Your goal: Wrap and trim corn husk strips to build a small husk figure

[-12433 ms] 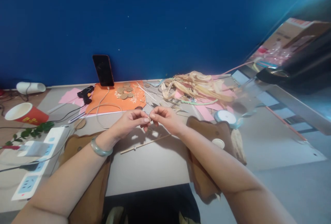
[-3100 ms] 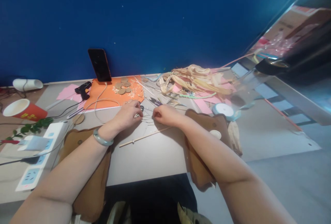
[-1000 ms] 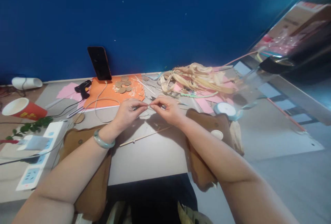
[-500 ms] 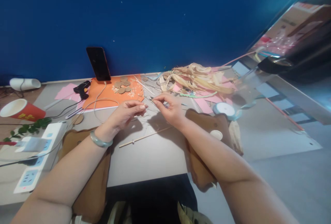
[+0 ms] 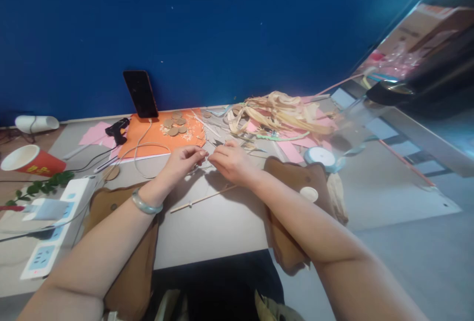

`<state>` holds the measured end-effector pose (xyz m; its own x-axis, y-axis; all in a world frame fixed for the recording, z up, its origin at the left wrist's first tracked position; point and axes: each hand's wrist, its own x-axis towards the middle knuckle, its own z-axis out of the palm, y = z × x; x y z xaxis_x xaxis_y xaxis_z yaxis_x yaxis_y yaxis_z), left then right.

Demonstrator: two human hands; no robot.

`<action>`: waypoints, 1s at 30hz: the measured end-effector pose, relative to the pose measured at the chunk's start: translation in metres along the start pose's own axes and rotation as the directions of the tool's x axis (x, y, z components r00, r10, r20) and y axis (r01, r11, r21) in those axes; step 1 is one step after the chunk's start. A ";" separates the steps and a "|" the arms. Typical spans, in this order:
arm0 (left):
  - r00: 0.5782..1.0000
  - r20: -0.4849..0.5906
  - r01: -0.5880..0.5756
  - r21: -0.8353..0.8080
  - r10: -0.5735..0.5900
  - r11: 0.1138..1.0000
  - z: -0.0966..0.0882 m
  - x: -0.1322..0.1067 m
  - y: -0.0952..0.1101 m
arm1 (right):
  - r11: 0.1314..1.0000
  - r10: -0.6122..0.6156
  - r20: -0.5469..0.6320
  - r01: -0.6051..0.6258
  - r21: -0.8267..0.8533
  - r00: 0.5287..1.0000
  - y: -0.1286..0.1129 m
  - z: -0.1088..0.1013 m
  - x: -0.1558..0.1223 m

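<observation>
My left hand, with a pale bangle at the wrist, is closed in a pinch above the middle of the table. Close beside it, my right hand is closed too, its fingertips almost meeting those of the left. Whatever sits between the fingertips is too small to make out. A dark pointed tip shows just beyond the right fingers. Below the hands a thin wooden stick lies slantwise on the table.
Behind the hands, an orange sheet carries several round wooden discs; a phone leans on the blue wall. Dried husk strips and a ribbon spool lie right. A paper cup and power strip stand left.
My right hand has turned over and come lower, its fingertips moving left toward the left hand. My left hand has barely shifted.
</observation>
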<state>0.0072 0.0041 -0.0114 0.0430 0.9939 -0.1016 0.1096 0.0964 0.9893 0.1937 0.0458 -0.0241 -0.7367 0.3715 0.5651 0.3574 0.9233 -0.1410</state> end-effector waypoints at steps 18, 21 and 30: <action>0.978 0.203 -0.084 0.142 0.054 0.986 -0.002 -0.002 0.000 | 0.483 0.520 0.218 -0.494 0.723 0.826 -0.003 -0.008 0.006; 0.980 0.192 -0.082 0.145 0.053 0.986 -0.002 -0.002 -0.001 | 0.384 0.538 0.302 -0.548 0.743 0.787 -0.003 -0.008 0.005; 0.982 0.186 -0.023 -0.012 0.025 1.000 -0.001 -0.006 0.001 | 0.125 0.502 0.437 -0.562 0.817 0.746 -0.002 -0.010 0.006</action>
<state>0.0063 -0.0017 -0.0095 0.2300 0.9686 -0.0945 0.0962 0.0740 0.9926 0.1946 0.0451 -0.0120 -0.6208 0.7839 -0.0041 -0.0102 -0.0133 -0.9999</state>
